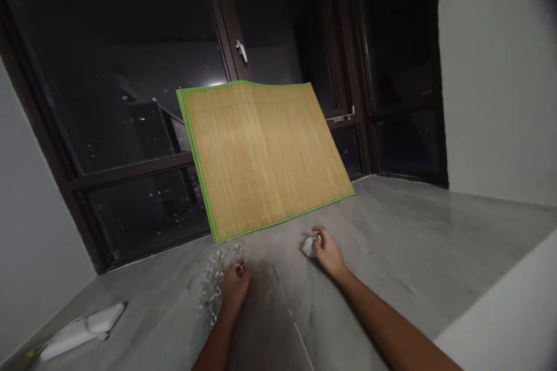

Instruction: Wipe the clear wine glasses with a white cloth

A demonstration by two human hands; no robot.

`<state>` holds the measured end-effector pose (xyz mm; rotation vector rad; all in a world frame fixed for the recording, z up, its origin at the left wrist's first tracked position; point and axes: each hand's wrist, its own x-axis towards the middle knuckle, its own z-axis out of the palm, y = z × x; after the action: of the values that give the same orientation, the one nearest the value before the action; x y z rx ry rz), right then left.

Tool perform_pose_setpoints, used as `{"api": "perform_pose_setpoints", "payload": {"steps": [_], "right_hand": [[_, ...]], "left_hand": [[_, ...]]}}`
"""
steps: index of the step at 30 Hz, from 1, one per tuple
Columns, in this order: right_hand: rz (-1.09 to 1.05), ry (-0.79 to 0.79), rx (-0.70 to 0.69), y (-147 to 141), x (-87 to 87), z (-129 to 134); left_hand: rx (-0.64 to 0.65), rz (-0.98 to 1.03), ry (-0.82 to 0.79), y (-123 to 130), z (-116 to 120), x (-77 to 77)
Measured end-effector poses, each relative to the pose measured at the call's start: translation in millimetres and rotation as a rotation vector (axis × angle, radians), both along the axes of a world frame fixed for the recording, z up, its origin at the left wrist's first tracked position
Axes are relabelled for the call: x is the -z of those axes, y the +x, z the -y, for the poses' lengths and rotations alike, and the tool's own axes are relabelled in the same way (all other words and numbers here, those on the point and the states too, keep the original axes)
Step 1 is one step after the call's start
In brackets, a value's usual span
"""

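Several small clear stemmed glasses (211, 287) stand in a cluster at the lower left of the sill. My left hand (235, 288) is at the cluster's right edge, its fingers closed around one small stemmed glass (237, 248). To the right, a crumpled white tissue (309, 247) is pinched in my right hand (329, 254), low over the grey surface. The two hands are apart, with bare stone between them. Just beyond both hands, a bamboo mat (270, 151) with green edging leans against the window.
The grey marble-like sill (418, 243) has a thin seam running between my arms. A white flat object with a strap or cord (85, 330) lies at the lower left. Behind are dark-framed windows with a white handle (242, 51). A pale wall (496, 81) bounds the right side.
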<state>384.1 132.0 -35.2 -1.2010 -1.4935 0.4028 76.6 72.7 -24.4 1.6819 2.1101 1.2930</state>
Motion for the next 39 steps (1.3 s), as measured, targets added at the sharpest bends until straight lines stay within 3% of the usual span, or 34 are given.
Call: {"api": "perform_pose_setpoints", "payload": {"steps": [14, 21, 39], "right_hand": [[-0.023, 0.066, -0.030, -10.6, -8.5, 5.2], [-0.082, 0.098, -0.054, -21.1, -14.5, 9.3], [-0.089, 0.046, -0.122, -23.9, -10.8, 25.8]], "left_hand": [[0.035, 0.017, 0.030, 3.9, -3.7, -2.6], [0.037, -0.005, 0.076, 3.0, -3.4, 2.0], [0.051, 0.021, 0.070, -10.4, -13.7, 15.1]]}}
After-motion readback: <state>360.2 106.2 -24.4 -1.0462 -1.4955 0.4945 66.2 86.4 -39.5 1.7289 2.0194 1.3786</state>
